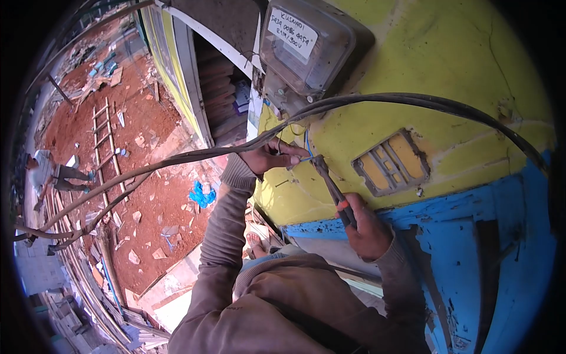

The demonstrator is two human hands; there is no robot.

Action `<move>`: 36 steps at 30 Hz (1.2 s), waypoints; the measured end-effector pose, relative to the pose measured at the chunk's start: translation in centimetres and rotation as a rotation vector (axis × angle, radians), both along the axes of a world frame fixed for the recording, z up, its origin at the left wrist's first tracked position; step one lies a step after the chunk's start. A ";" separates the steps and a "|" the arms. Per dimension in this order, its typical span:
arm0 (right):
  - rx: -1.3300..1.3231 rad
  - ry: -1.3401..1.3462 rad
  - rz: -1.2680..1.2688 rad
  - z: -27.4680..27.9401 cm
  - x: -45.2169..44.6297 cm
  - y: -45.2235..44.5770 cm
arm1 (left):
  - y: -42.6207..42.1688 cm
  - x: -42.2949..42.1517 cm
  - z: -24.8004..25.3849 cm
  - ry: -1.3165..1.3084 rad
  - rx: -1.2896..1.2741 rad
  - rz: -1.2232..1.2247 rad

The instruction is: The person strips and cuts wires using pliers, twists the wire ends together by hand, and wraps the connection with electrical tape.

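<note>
Against the yellow wall, my right hand is closed around the handles of a pair of pliers with dark and orange-red grips. The jaws of the pliers meet a thin blue wire that hangs below the meter. My left hand pinches the same wire just left of the jaws, thumb and fingers pressed together. Above both hands is an electricity meter in a clear cover with a handwritten label. A thick black cable arcs between the meter and my hands, passing in front of my left wrist.
Right of the pliers, a rectangular vent frame is set in the wall. Blue peeling boards lie below it. At left, a bamboo ladder and a blue plastic bag rest on red soil. A person stands farther off.
</note>
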State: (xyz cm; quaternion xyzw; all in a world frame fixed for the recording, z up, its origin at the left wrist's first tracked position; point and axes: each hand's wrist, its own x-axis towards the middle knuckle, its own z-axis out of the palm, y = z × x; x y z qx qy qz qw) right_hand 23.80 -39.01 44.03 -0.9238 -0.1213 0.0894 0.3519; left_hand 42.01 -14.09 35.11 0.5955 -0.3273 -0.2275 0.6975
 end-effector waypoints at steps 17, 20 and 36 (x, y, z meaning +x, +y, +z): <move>0.189 0.207 -0.082 0.0 -0.1 0.6 | -0.5 -0.1 -0.6 -0.048 -0.153 0.022; 0.575 0.377 -0.097 -1.8 0.0 0.1 | -0.6 0.5 -1.3 -0.007 -0.161 -0.002; 1.827 0.884 -0.145 -5.2 -0.8 1.5 | -0.8 -0.3 -0.1 0.035 -0.102 0.078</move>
